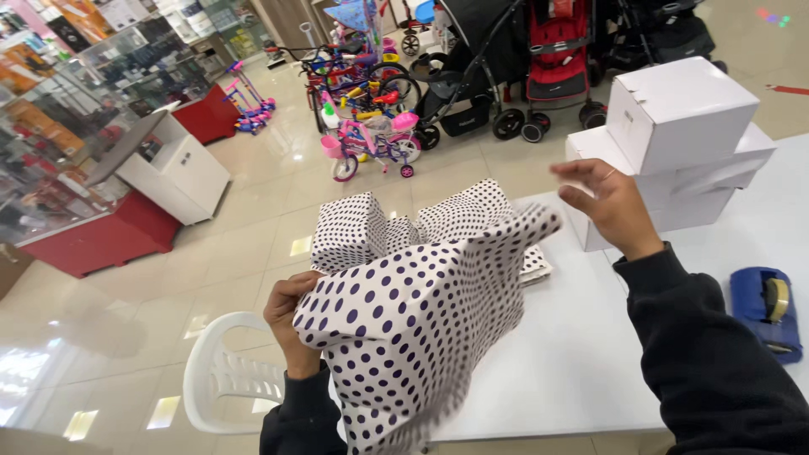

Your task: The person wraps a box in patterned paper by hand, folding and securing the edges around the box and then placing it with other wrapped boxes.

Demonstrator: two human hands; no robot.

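Your left hand [286, 324] grips the dotted wrapped box [413, 324] at its nine o'clock edge; your right hand [611, 206] hovers loosely curled, empty. Plain white boxes [674, 126] stack at two o'clock on the table [573, 354]; a blue tape dispenser [763, 312] lies at three.

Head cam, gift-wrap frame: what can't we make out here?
- Head view: whatever is inside the dotted wrapping paper; the paper covers it.
- left hand: fingertips hidden behind the paper.
- right hand: motion-blurred, raised clear of the paper; empty or not, unclear.
- tape dispenser: partly cut off by the right sleeve and frame edge.
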